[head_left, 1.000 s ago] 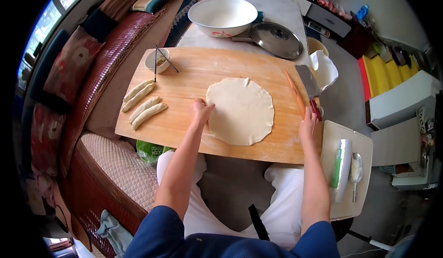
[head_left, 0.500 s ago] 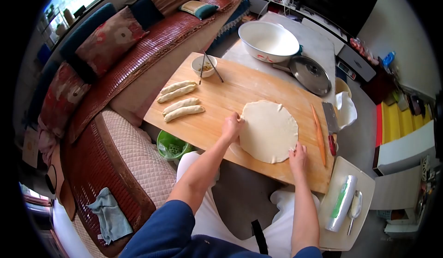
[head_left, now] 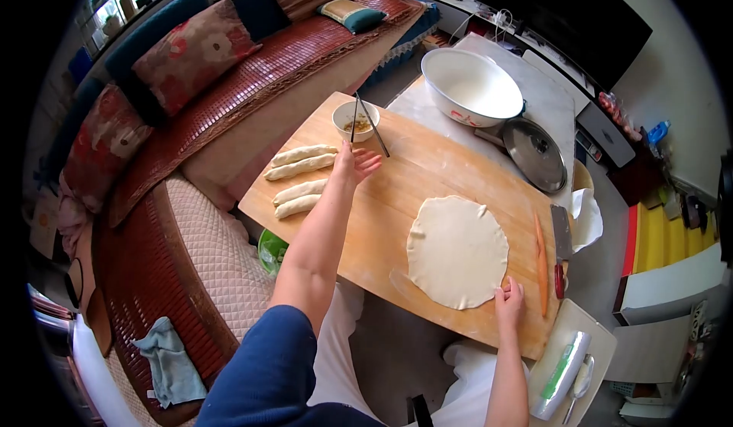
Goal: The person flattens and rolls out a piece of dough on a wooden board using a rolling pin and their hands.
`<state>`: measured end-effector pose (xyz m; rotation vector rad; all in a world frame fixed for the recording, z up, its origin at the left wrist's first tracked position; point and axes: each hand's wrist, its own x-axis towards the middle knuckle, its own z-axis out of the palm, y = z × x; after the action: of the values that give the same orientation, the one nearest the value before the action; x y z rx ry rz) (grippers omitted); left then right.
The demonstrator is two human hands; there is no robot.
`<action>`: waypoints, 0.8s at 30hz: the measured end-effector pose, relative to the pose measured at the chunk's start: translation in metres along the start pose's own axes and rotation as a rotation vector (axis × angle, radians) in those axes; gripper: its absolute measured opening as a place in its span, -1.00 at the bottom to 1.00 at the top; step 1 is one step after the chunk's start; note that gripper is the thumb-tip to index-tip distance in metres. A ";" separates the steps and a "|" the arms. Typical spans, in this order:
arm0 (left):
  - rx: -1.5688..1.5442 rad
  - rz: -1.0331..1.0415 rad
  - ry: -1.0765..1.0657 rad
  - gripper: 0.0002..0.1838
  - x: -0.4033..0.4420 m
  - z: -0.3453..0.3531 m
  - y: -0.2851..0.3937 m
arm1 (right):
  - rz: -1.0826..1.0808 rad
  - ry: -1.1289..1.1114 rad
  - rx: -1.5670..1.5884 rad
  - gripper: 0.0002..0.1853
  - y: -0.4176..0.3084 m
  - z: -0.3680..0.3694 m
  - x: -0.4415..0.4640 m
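Note:
On the wooden board (head_left: 382, 228) lies a thin round sheet of dough (head_left: 458, 253) with a slightly ruffled rim. My right hand (head_left: 510, 302) pinches the sheet's lower right edge. My left hand (head_left: 356, 164) is stretched forward, fingers apart and holding nothing, just in front of a small white bowl (head_left: 369, 112) with bits of food inside. Two dark chopsticks (head_left: 373, 127) lean across that bowl, close to my fingertips. Left of my wrist are several filled dough rolls (head_left: 300, 169), partly hidden by my forearm.
An orange-brown rolling pin (head_left: 540, 266) and a cleaver (head_left: 561, 236) lie along the board's right side. Beyond stand a large white basin (head_left: 472, 87) and a pot lid (head_left: 534, 154). A tray (head_left: 592, 320) at lower right carries a plastic-wrap roll (head_left: 561, 376) and a spoon (head_left: 582, 381).
My left hand has let go of the dough sheet's left edge and reached forward and left to the bowl. My right hand stays at the sheet's edge. The camera view has shifted.

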<state>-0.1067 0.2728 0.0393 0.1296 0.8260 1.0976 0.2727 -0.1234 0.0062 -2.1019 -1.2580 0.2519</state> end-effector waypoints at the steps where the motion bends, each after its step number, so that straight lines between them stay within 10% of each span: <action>1: -0.008 -0.054 0.006 -0.17 0.003 0.006 -0.004 | -0.007 -0.004 -0.034 -0.57 -0.003 -0.001 0.000; 10: -0.066 -0.039 -0.168 -0.56 0.023 0.000 -0.017 | 0.027 -0.046 0.014 -0.57 -0.012 -0.005 0.006; 24: 0.946 -0.089 -0.663 -0.70 -0.224 0.036 -0.113 | -0.858 0.123 -0.125 -0.39 -0.220 0.019 0.039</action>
<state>-0.0442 0.0434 0.1285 1.1702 0.6661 0.4408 0.1275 -0.0127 0.1367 -1.4567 -1.9868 -0.3368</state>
